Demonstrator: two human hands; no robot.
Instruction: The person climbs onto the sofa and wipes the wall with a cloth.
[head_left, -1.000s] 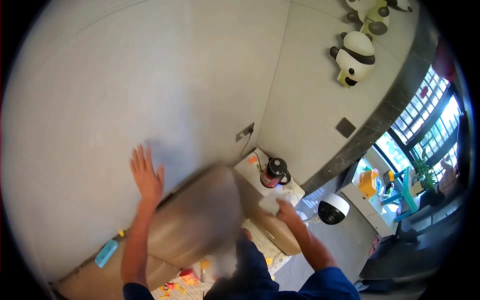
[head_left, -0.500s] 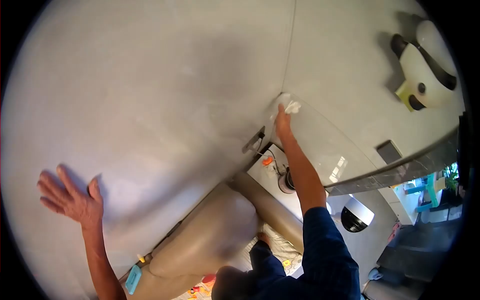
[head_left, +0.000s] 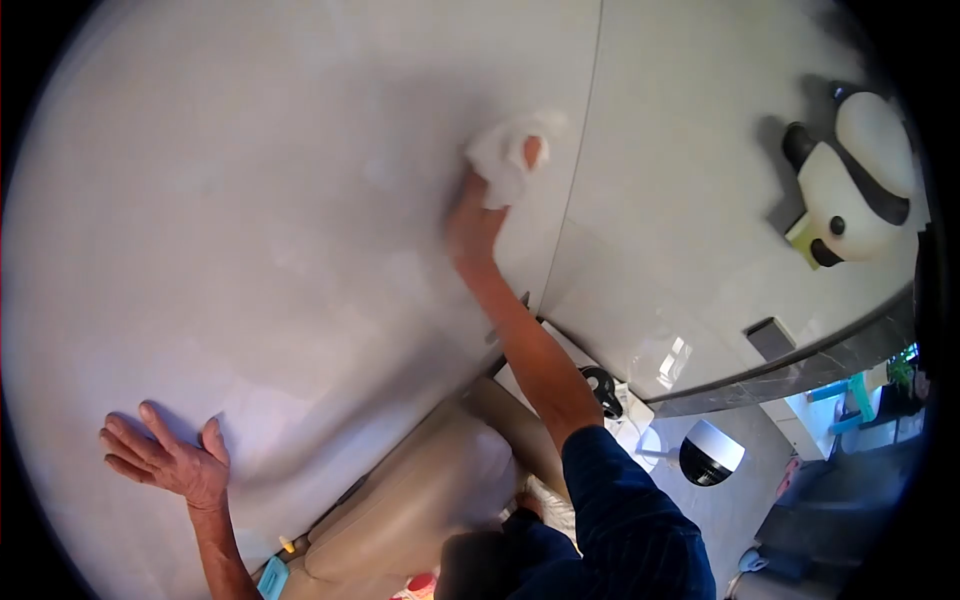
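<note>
My right hand (head_left: 475, 215) presses a crumpled white cloth (head_left: 510, 165) against the pale wall (head_left: 300, 250), left of the corner seam. Its fingers are partly covered by the cloth, which may be a tissue or wipe, and motion blurs them. Lower on the left, my left hand (head_left: 170, 455) lies with fingers spread against the same wall and holds nothing. Beneath my arms is the beige leather sofa (head_left: 400, 490).
A panda-shaped wall ornament (head_left: 850, 190) hangs on the right wall above a dark switch plate (head_left: 769, 339). By the sofa stands a white side table (head_left: 560, 345) with a dark round appliance (head_left: 600, 385). A black-and-white device (head_left: 712, 452) is further right.
My right hand has moved with the cloth from the corner, up and left onto the left wall. My left hand stays spread on the wall, appearing slightly lower and further right.
</note>
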